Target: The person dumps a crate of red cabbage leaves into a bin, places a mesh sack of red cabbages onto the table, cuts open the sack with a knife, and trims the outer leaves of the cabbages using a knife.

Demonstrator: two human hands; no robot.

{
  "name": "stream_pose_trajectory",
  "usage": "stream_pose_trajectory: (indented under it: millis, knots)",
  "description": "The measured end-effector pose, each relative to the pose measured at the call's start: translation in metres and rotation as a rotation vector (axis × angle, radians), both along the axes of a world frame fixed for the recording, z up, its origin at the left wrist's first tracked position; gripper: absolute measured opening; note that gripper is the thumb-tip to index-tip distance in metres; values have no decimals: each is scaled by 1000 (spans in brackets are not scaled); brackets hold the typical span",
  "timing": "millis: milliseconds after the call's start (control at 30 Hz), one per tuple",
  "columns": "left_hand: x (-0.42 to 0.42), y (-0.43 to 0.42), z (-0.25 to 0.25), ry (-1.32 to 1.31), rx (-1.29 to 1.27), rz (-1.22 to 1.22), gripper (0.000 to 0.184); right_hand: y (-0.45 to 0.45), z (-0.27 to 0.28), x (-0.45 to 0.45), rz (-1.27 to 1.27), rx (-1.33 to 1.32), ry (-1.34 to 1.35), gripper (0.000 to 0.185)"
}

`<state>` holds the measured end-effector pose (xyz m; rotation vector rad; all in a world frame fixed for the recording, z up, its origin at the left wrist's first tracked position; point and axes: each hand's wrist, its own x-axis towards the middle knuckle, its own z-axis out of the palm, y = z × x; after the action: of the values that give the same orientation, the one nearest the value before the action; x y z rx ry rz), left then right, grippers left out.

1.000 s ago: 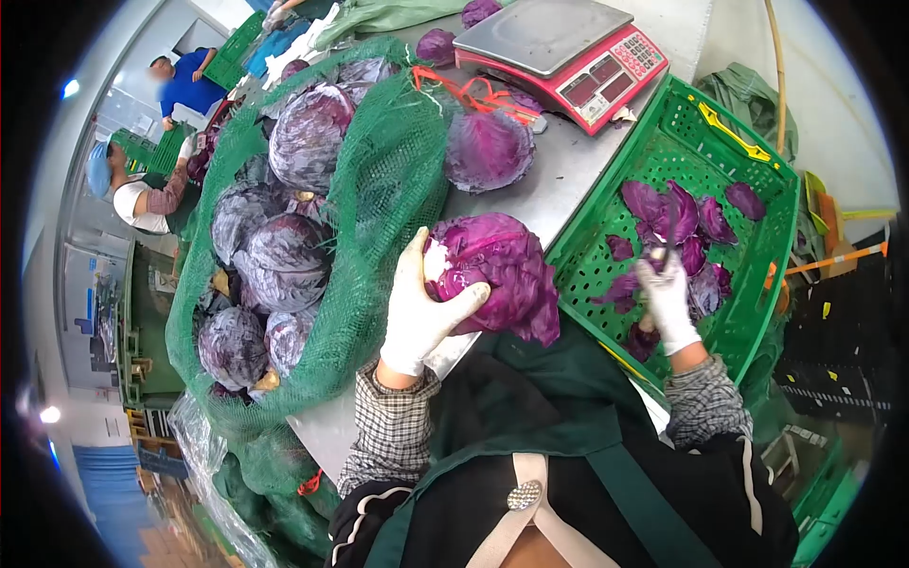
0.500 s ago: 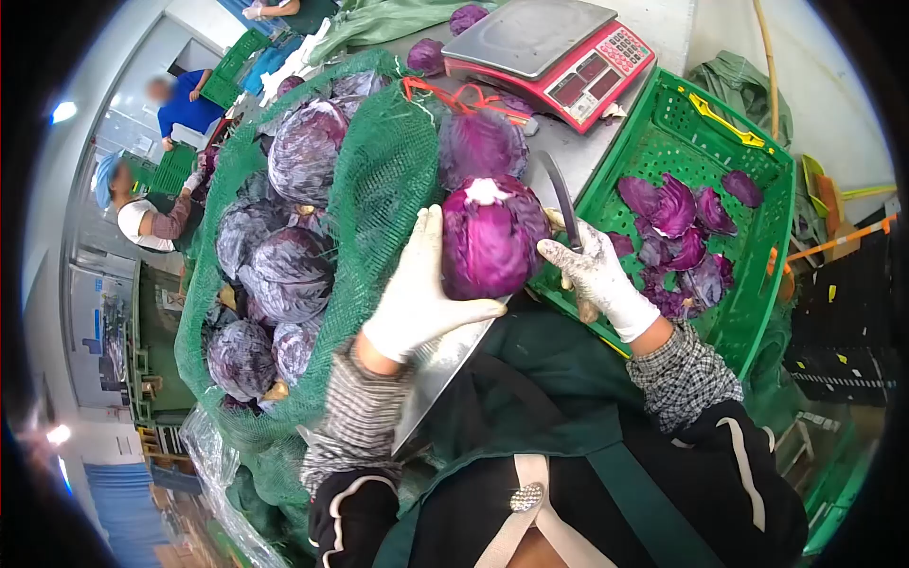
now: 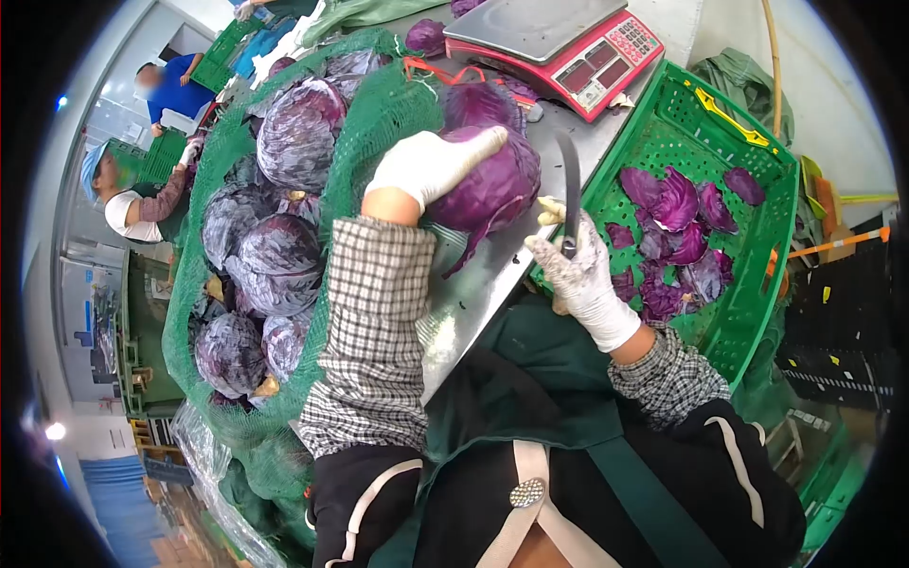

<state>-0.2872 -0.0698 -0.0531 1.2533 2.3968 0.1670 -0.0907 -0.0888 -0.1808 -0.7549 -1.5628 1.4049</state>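
Note:
My left hand (image 3: 426, 170), in a white glove, lies over the top of a red cabbage (image 3: 497, 185), gripping it above the metal table (image 3: 502, 275). A loose outer leaf (image 3: 466, 251) hangs from the cabbage's underside. In my right hand (image 3: 582, 284), also gloved and stained, is a knife with a dark curved blade (image 3: 571, 180) pointing up, apart from the cabbage. Its handle is mostly hidden by my fingers. Another red cabbage (image 3: 483, 106) sits just behind the held one.
A green mesh sack (image 3: 369, 142) full of red cabbages (image 3: 279, 265) lies at left. A red scale (image 3: 592, 71) stands at the back. The green crate (image 3: 729, 327) at right holds cut leaves (image 3: 677, 204). Two co-workers (image 3: 142, 213) (image 3: 180, 90) are at far left.
My left hand has moved from the cabbage's side to over its top. The cabbage has been turned and shifted up, its pale stem end no longer showing. The knife has lowered slightly.

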Motion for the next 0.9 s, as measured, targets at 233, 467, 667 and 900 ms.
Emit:
stream_pose_trajectory:
  millis: [233,467,667,900]
  knots:
    - [-23,12,-6,-181,19,39,90,5,22,-34,128,206,51,44]
    - [-31,13,-14,-182,38,61,89,23,23,-35,14,403,-170,25]
    - [-30,13,-10,-221,16,26,94,22,24,-19,43,-74,-49,19]
    - [-28,14,-9,-308,0,63,94,14,36,-40,230,149,-61,26]
